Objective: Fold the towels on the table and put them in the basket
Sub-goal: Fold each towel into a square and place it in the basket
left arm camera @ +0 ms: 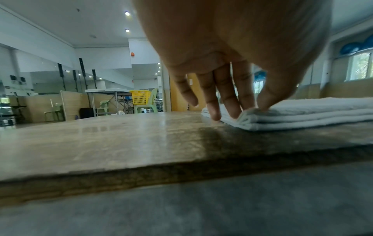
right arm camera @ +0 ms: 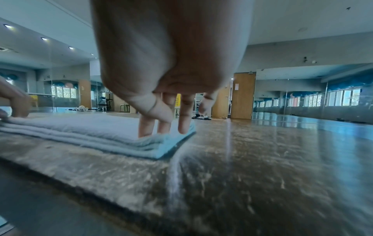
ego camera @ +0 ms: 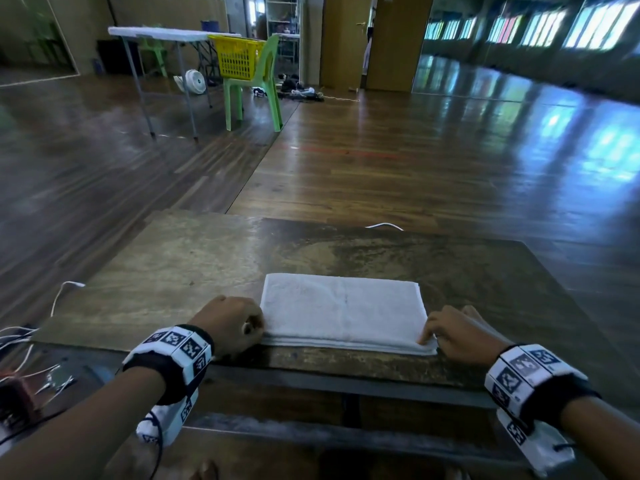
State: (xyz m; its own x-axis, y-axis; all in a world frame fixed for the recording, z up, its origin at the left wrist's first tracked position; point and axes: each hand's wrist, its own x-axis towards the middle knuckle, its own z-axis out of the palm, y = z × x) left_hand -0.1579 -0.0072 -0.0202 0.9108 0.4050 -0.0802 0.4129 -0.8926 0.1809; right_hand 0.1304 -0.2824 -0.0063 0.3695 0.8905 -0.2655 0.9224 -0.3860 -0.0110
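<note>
A white towel [ego camera: 343,310] [left arm camera: 312,110] [right arm camera: 80,127] lies folded in several layers near the front edge of the worn wooden table [ego camera: 173,265]. My left hand [ego camera: 256,323] [left arm camera: 252,108] pinches the towel's near left corner between thumb and fingers, and the cloth bunches there. My right hand [ego camera: 427,336] [right arm camera: 161,127] rests straight fingertips [right arm camera: 183,126] on the near right corner, with the thumb just above the cloth. Far across the room, a yellow basket [ego camera: 237,57] [left arm camera: 140,97] stands on a green chair [ego camera: 263,88].
Loose wires [ego camera: 20,341] and small electronics sit off the table's left end. A white cable [ego camera: 384,225] shows behind the table's far edge. A folding table [ego camera: 156,32] and a fan [ego camera: 195,79] stand near the basket, across the glossy wooden floor [ego camera: 415,161].
</note>
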